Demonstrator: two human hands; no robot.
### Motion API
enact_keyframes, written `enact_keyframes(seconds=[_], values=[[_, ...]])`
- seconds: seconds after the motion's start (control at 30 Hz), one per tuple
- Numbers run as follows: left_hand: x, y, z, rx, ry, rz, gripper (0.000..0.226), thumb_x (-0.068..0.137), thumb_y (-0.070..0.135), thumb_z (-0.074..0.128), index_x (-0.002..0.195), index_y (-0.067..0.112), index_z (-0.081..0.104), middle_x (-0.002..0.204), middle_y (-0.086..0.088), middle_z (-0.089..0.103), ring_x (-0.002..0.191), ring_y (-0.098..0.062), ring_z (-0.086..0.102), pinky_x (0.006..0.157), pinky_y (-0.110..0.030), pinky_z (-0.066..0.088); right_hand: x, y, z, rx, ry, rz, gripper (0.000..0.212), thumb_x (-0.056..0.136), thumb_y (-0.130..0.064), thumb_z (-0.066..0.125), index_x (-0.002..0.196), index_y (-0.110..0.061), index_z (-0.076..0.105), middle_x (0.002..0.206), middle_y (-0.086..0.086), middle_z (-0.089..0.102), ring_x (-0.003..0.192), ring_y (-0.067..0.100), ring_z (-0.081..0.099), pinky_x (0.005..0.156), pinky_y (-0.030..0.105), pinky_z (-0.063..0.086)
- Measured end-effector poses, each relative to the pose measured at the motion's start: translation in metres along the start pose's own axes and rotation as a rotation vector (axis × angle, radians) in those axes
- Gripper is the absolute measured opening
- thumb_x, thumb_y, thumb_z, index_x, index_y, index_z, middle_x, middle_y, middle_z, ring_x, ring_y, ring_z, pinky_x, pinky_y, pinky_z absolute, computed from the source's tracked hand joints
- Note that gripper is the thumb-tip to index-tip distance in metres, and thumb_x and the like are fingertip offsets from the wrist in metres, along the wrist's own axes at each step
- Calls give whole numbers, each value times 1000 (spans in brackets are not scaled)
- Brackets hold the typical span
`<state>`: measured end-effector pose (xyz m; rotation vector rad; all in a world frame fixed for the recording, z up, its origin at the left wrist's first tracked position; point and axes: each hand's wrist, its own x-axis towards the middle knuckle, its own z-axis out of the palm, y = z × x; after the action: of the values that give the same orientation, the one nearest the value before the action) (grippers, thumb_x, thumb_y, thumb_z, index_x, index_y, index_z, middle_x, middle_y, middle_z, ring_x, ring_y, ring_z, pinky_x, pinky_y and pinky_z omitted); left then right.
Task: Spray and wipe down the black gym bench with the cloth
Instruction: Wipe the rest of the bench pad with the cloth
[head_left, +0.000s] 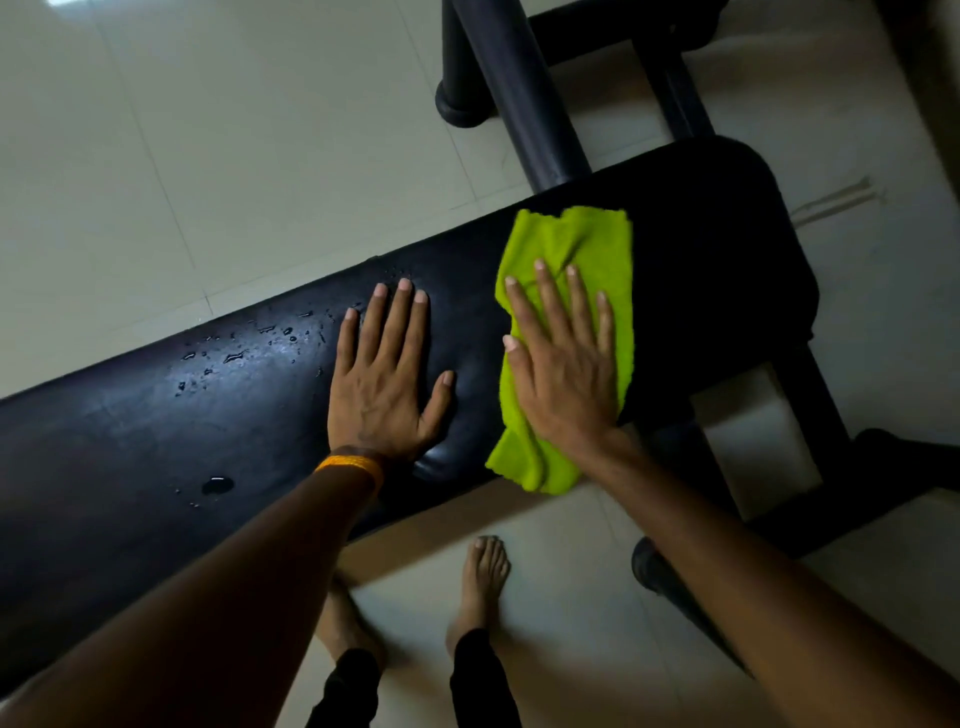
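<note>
The black padded gym bench (156, 415) runs diagonally from lower left to upper right. Water droplets (244, 348) and a small puddle (217, 485) lie on its left part. My left hand (384, 379) rests flat on the pad, fingers spread, holding nothing; an orange band circles the wrist. To its right, my right hand (563, 364) presses flat on a lime-green cloth (576, 244) spread over the pad. The cloth's near end hangs over the bench's front edge. No spray bottle is in view.
Black steel frame tubes (524, 93) rise behind the bench, and legs (815, 415) stand at its right end. Pale floor tiles (234, 130) surround it. My bare feet (480, 577) stand on the floor just in front of the bench.
</note>
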<state>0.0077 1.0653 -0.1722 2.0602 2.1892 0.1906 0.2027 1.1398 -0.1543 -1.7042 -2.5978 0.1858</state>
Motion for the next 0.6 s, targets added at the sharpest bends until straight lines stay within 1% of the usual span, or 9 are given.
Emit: enact_keyframes(seconds=[0.07, 0.1, 0.2, 0.27, 0.33, 0.4, 0.53, 0.57, 0.6], values=[[-1, 0, 0, 3, -1, 0, 78, 98, 53, 32, 161, 9, 18, 170, -11, 13, 158, -28, 7, 128, -49, 7, 15, 36, -6, -5, -14, -179, 58, 104, -52, 33, 159, -34, 26, 169, 1, 19, 156, 28, 14, 124, 51, 15], [0, 0, 0, 8, -8, -1, 79, 98, 53, 31, 161, 9, 16, 170, -11, 12, 158, -28, 5, 128, -49, 6, 24, 53, -7, -20, 2, -143, 60, 103, -55, 33, 159, -34, 26, 169, 2, 19, 156, 30, 15, 124, 52, 15], [1, 1, -1, 12, -25, -6, 79, 99, 54, 29, 162, 9, 13, 171, -11, 8, 158, -27, 2, 128, -49, 4, 35, 61, -6, -3, 108, 341, 64, 101, -58, 32, 159, -31, 26, 169, 6, 18, 156, 32, 15, 125, 53, 13], [0, 0, -2, 4, -26, -6, 79, 99, 54, 29, 162, 8, 14, 171, -11, 8, 158, -27, 2, 128, -50, 6, 26, 20, -1, -4, 174, 530, 63, 102, -54, 31, 159, -28, 27, 168, 7, 20, 155, 33, 15, 124, 56, 14], [-1, 0, -3, -12, -21, -8, 79, 99, 53, 30, 161, 7, 15, 170, -12, 9, 158, -27, 3, 128, -51, 7, 6, -21, 4, -8, 142, 444, 63, 102, -51, 29, 160, -26, 25, 168, 7, 18, 156, 33, 14, 124, 57, 11], [-1, 0, -6, -49, -18, -6, 79, 100, 53, 31, 161, 6, 15, 170, -12, 9, 158, -27, 3, 128, -50, 7, -14, -37, 9, -44, 51, 224, 63, 103, -50, 27, 161, -26, 20, 169, 5, 14, 156, 32, 10, 125, 56, 8], [-22, -13, -11, -133, 7, -33, 77, 101, 49, 37, 161, 6, 15, 170, -12, 10, 158, -29, 5, 128, -49, 8, 5, 5, -1, -84, -66, -150, 68, 100, -59, 28, 161, -30, 17, 170, 3, 12, 157, 30, 9, 125, 54, 11], [-32, -17, -12, -125, 20, -71, 77, 100, 48, 38, 161, 6, 15, 170, -12, 10, 158, -30, 5, 128, -49, 8, 17, 15, -2, -93, -59, -128, 69, 99, -60, 28, 161, -31, 17, 170, 3, 12, 157, 30, 9, 125, 54, 11], [-40, -22, -12, -115, 28, -122, 78, 100, 48, 38, 161, 6, 15, 170, -12, 10, 158, -31, 5, 128, -49, 8, 29, 19, -2, -82, -21, -26, 70, 99, -61, 28, 161, -30, 17, 170, 4, 12, 157, 31, 9, 125, 54, 10]])
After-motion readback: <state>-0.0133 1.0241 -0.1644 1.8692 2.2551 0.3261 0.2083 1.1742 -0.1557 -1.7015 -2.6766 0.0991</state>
